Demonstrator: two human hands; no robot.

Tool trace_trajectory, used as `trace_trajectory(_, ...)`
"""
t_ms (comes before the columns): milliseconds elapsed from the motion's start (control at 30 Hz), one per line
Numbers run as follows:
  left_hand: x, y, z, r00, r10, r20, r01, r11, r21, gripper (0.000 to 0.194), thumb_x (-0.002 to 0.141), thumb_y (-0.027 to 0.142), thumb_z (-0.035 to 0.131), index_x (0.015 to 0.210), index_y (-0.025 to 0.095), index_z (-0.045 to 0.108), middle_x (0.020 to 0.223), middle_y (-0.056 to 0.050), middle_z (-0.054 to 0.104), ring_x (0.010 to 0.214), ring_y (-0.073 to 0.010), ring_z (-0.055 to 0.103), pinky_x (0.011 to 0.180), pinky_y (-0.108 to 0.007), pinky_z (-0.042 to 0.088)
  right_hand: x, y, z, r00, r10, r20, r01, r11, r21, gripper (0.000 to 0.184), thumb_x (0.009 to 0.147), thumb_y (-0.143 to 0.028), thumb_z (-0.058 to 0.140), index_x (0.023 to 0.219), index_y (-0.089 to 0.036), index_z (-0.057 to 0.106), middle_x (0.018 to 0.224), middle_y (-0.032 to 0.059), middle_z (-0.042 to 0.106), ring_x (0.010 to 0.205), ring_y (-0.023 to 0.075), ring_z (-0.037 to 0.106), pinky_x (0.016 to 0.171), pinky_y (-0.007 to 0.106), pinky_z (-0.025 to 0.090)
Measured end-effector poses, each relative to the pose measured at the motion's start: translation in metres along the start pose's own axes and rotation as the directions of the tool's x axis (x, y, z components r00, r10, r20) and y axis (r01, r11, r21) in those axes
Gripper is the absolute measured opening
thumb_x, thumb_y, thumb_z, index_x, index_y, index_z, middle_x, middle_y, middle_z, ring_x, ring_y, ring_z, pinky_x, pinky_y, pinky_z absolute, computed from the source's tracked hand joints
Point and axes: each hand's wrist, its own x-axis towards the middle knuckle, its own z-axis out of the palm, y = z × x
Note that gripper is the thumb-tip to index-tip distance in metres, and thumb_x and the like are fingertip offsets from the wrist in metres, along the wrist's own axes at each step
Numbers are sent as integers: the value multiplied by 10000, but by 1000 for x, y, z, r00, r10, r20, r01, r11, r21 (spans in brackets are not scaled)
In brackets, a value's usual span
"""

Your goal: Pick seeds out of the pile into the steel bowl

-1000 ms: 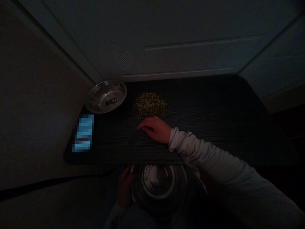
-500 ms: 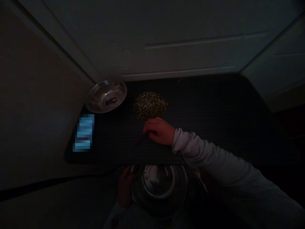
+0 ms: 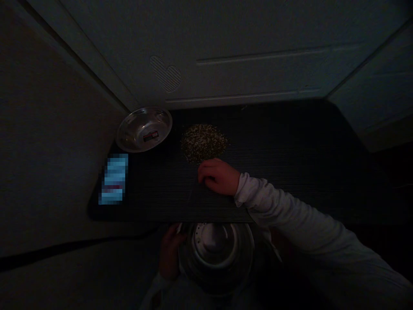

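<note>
A mound of mixed light and dark grains or seeds [image 3: 204, 143] lies on the dark table [image 3: 290, 150]. Just at its near edge rests my right hand [image 3: 217, 176], its fingers curled and pressed together above the tabletop; anything in them is hidden. Below the table's front edge, my left hand [image 3: 170, 247] grips the left side of a round metal bowl [image 3: 247, 258] in my lap. A row of small holes shows inside that bowl, and the dim light hides much of it.
A shiny steel bowl [image 3: 132, 133] with a dark label inside stands at the table's back left. In front of it lies a lit phone [image 3: 113, 178], its screen pixelated. A white panel [image 3: 258, 77] with a heart relief rises behind the table. A dark strap or cable [image 3: 80, 245] runs at lower left.
My right hand has shifted slightly to the right, its fingers still curled. The left hand and the metal bowl stay in place. The picture is a little darker.
</note>
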Motion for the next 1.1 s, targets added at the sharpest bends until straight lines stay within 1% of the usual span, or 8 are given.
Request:
trace_trajectory(200,2,-1,-2,1000,21,-19,-20,999,38,242,470,201,579,705,155,605,651,5,649,632,-192,565,586,-285,400,-6,4,-2,1000,-7,-29,7,1000,1,212,626,-44,413,710,-169,562,799,26,551,798,126,504,737,267,365)
trace_trajectory(367,0,1,0,1000,3,-7,-3,1000,18,218,456,200,573,669,159,593,572,23,629,586,-177,554,554,-272,394,-8,3,-5,999,0,-34,0,1000,8,196,626,-46,419,692,-163,563,783,30,548,780,124,502,736,264,378)
trace_trajectory(500,-1,3,1,1000,-20,-18,20,1000,8,262,444,209,577,701,156,593,616,13,642,610,-192,563,551,-278,393,-9,3,-6,1000,-3,-31,4,1000,11,199,627,-46,416,700,-162,561,785,31,542,781,123,498,737,264,383)
trace_trajectory(567,-1,2,1,999,-20,-25,20,1000,15,255,449,216,577,697,161,592,615,18,638,612,-189,561,548,-272,390,-10,4,-6,1000,-8,-30,8,1000,17,197,631,-46,415,701,-160,559,784,34,539,781,122,495,739,264,383)
trace_trajectory(700,-1,2,-1,1000,-10,0,10,999,33,247,472,216,578,714,173,600,648,22,647,649,-191,565,558,-264,387,-11,5,-8,1000,-5,-26,6,999,33,198,627,-40,414,699,-160,555,778,34,533,773,120,492,735,264,387)
trace_trajectory(867,0,3,1,1000,-18,5,18,1000,3,261,455,211,582,711,167,607,672,5,660,675,-209,575,563,-272,394,-13,5,-10,999,13,-32,-11,999,41,203,620,-32,416,698,-159,553,778,34,528,769,118,490,731,260,392)
trace_trajectory(967,0,3,1,1000,1,3,-1,1000,25,249,456,203,582,701,159,607,649,3,654,665,-204,570,576,-275,397,-15,5,-11,999,13,-31,-12,999,38,195,621,-29,420,690,-152,555,772,39,529,762,117,490,724,255,396)
trace_trajectory(1100,1,1,-1,1000,7,-3,-7,1000,23,254,466,198,576,714,159,606,684,3,657,652,-191,566,586,-275,398,-16,5,-13,999,4,-40,-3,999,38,177,619,-35,442,684,-151,558,773,41,540,764,122,492,729,271,394)
